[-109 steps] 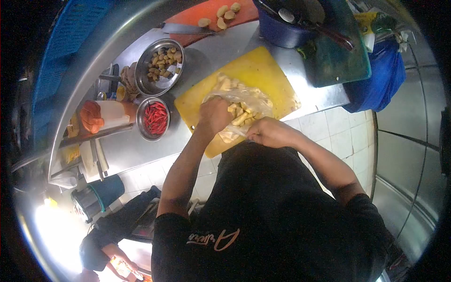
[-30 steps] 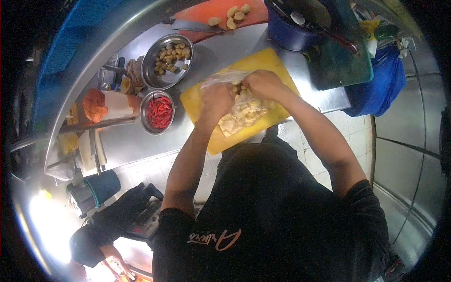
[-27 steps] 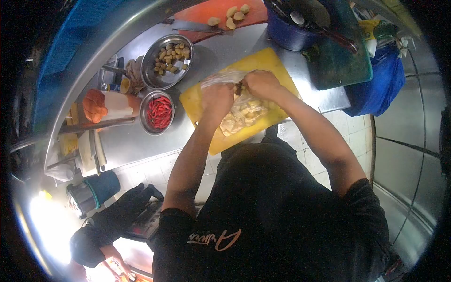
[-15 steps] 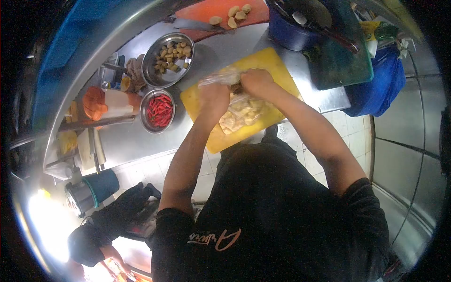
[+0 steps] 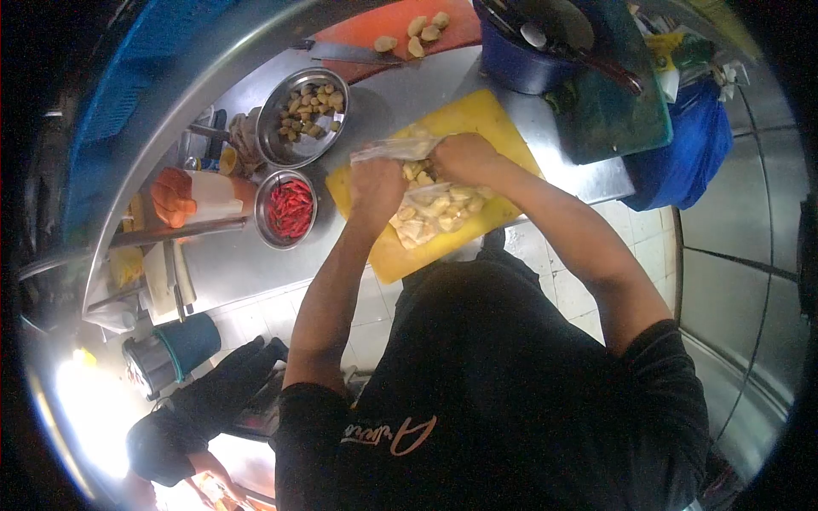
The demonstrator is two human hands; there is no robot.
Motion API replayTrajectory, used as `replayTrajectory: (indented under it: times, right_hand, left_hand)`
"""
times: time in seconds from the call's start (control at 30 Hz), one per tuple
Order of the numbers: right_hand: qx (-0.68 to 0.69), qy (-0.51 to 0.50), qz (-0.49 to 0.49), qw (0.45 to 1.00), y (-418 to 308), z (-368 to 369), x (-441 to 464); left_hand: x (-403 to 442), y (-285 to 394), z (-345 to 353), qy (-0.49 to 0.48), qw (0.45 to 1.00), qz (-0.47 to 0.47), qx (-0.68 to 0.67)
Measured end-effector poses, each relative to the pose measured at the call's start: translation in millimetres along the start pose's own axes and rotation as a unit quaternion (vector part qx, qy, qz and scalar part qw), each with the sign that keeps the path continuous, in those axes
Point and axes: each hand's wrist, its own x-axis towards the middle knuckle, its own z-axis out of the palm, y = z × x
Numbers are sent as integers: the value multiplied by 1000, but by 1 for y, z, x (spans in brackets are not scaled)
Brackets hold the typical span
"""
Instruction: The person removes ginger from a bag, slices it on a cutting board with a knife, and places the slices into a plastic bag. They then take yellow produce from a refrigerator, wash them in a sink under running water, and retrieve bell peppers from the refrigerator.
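Observation:
A clear plastic bag (image 5: 443, 211) of pale yellow, chunky pieces lies on the yellow cutting board (image 5: 503, 119). My left hand (image 5: 378, 180) is closed on the bag's left edge near its top. On the opposite side, my right hand (image 5: 463, 158) grips the same bag with curled fingers. Between the two hands the bag is spread, and some pieces (image 5: 417, 174) show there. The fingertips are partly hidden by the hands and the plastic.
Left of the board stand a steel bowl of brownish chunks (image 5: 313, 104) and a smaller bowl of red chillies (image 5: 290, 209). A knife (image 5: 362, 58) and pale pieces (image 5: 416, 30) lie on an orange board. A blue pot (image 5: 520, 68) stands at the back. Another person (image 5: 183, 434) is at lower left.
The bag's upper part has been spread wider between my hands, so more pieces show there. My left hand has shifted slightly left and down. Both hands still hold the bag.

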Motion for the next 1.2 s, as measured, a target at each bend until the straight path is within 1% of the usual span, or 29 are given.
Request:
replayTrajectory:
  times: [0.1, 0.2, 0.3, 0.4, 0.5, 0.6, 0.7, 0.8, 0.9, 0.93, 0.97, 1.0, 1.07, 1.1, 1.2]
  right_hand:
    - [47, 10, -42, 998, 11, -4, -12]
    - [255, 37, -35, 966, 22, -14, -30]
    - [291, 100, -17, 951, 27, -22, -46]
    - [228, 121, -2, 966, 31, -14, -43]
    - [229, 138, -7, 964, 30, -17, -43]
    - [269, 84, 31, 959, 25, -26, -42]
    - [157, 195, 23, 968, 35, -6, -35]
    - [146, 247, 76, 955, 37, -5, -30]
    - [281, 177, 83, 940, 33, -26, -36]
    - [390, 137, 99, 905, 33, -33, -40]
    - [495, 94, 114, 857, 35, -37, -45]
    - [592, 49, 128, 794, 36, -38, -50]
    - [743, 55, 106, 659, 40, -29, -63]
    - [806, 57, 92, 582, 40, -25, -68]
    - [878, 60, 54, 471, 35, -21, -80]
  left_hand:
    - [5, 1, 4, -60, 998, -20, -8]
    - [2, 1, 7, 27, 999, 15, 15]
    - [3, 10, -3, 15, 993, 14, -114]
    - [12, 15, 7, 151, 985, 34, -74]
    - [17, 24, -2, 59, 985, -16, -160]
    - [24, 22, 10, 129, 978, 23, -162]
    - [29, 27, 0, 70, 985, 5, -155]
    - [33, 24, 0, 81, 983, 41, -157]
    - [31, 22, -7, 70, 991, 99, -64]
    - [26, 26, -11, 95, 989, 92, -71]
    - [17, 34, -15, 119, 986, 85, -78]
    - [6, 41, -22, 142, 983, 78, -85]
    - [-12, 56, -37, 135, 981, 69, -123]
    - [-15, 60, -41, 131, 979, 64, -142]
    - [-16, 55, -23, 121, 977, 133, -114]
